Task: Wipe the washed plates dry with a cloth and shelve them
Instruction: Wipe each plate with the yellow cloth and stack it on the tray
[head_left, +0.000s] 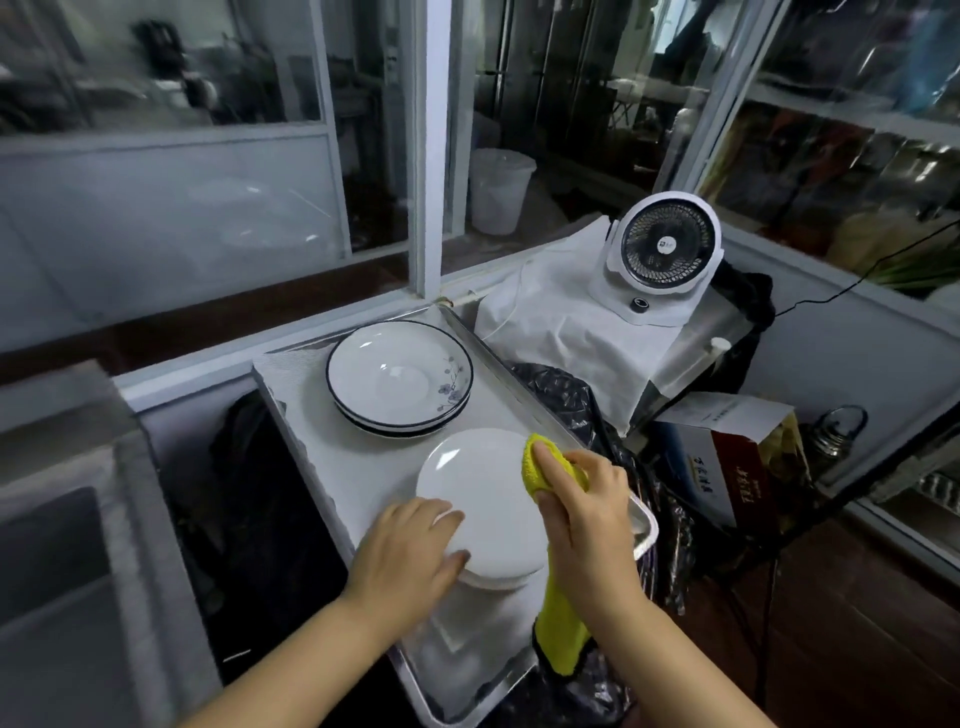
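Kitchen tabletop, tray (291, 400) | left hand (410, 551) grip spread, steadying plate (483, 499) | right hand (587, 499) grip pinching cloth (535, 467) on plate rim | wiping underway; stack (400, 379) beyond both grips, shelving pending.

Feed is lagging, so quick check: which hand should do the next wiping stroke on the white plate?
Right. The right hand already grips the yellow cloth against the white plate; the left hand steadies its near rim.
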